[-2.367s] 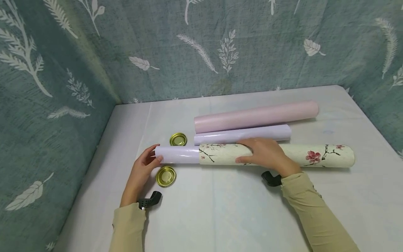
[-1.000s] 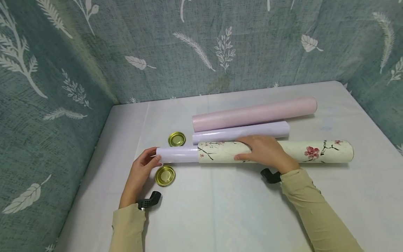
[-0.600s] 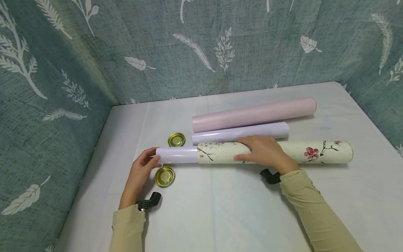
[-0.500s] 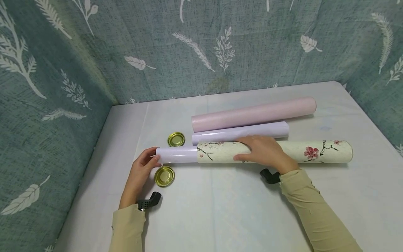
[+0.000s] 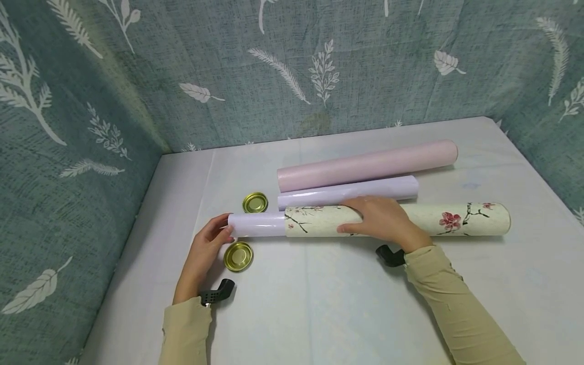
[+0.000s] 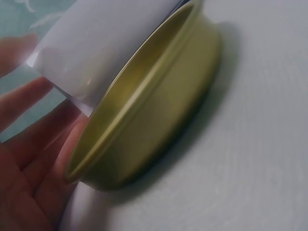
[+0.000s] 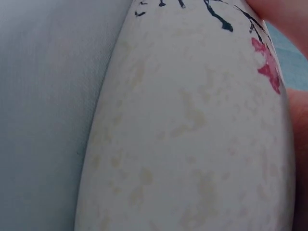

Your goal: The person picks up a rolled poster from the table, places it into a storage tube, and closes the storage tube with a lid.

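Observation:
A cream floral tube (image 5: 461, 220) lies across the table, printed with dark branches and red blossoms. Out of its left end sticks a glossy lilac roll (image 5: 260, 224), its other part hidden inside. My left hand (image 5: 206, 247) holds this roll by its free end, thumb on the near side and fingers behind. My right hand (image 5: 383, 221) grips the tube near its middle, thumb toward me. Just below the roll, close to my left fingers, sits a gold metal lid (image 5: 238, 256), large in the left wrist view. The right wrist view is filled by the floral tube (image 7: 187, 125).
Behind the floral tube lies a second lilac roll (image 5: 349, 192), and behind that a pink tube (image 5: 367, 166). Another gold lid (image 5: 255, 202) rests beyond the held roll. The table (image 5: 347, 309) has a pale cloth, with leaf-patterned fabric (image 5: 292, 66) hanging around it.
The held lilac roll has slid a little to the right into the floral tube, my left hand moving with it. My right hand keeps its grip; the view has shifted slightly.

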Motion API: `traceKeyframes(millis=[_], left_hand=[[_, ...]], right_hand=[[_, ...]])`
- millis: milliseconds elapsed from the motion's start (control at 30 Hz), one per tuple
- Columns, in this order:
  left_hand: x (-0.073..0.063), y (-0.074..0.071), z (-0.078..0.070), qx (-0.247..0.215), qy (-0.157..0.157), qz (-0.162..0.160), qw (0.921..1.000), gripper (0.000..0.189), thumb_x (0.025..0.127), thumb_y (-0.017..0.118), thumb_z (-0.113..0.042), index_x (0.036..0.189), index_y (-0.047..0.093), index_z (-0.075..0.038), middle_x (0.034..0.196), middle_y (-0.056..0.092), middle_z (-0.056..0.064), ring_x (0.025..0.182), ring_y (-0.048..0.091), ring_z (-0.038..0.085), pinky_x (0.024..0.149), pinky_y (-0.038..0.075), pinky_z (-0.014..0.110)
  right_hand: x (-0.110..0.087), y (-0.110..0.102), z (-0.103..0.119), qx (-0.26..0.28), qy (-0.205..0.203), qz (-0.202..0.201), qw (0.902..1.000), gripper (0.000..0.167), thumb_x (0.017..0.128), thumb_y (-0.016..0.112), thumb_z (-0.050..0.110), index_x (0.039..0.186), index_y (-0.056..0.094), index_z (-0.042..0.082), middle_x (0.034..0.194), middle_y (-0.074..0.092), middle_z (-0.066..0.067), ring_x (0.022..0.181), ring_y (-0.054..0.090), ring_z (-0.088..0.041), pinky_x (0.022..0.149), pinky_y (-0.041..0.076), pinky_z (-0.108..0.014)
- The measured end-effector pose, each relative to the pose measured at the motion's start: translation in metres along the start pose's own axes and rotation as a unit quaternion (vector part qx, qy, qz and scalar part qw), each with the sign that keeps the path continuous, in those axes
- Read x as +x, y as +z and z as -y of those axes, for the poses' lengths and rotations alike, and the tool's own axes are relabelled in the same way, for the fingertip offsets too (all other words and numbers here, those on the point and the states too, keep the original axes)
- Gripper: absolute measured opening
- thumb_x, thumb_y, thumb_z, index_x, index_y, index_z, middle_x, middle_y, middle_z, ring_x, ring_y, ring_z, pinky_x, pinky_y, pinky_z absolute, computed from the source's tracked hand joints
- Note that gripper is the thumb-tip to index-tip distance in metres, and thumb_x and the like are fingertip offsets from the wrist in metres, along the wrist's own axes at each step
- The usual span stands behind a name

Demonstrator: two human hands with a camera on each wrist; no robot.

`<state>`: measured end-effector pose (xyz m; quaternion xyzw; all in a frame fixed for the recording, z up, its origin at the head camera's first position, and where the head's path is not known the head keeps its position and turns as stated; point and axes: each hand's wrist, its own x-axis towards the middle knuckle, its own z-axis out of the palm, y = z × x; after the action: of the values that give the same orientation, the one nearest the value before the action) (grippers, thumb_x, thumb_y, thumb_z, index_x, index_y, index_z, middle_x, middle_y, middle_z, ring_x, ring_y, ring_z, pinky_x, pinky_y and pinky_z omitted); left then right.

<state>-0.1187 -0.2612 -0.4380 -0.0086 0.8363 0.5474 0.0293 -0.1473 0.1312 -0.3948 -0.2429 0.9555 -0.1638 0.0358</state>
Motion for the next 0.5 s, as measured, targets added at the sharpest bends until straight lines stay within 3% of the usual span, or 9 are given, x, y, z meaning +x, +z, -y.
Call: traceKeyframes(millis=[500], left_hand=[[-0.0003, 0.0035, 0.0001, 0.008, 0.000, 0.010, 0.9999, 0.051, 0.084, 0.055, -0.046, 0.128, 0.045, -0.022, 0.125, 0.048, 0.000, 0.098, 0.054, 0.017, 0.084, 0.043, 0.025]], right_hand=[[0.0007, 0.0018, 0.0011, -0.004, -0.001, -0.006, 1.0000, 0.070, 0.070, 0.047, 0.074, 0.122, 0.053, 0.027, 0.116, 0.057, 0.003, 0.107, 0.052, -0.019, 0.083, 0.042, -0.043]])
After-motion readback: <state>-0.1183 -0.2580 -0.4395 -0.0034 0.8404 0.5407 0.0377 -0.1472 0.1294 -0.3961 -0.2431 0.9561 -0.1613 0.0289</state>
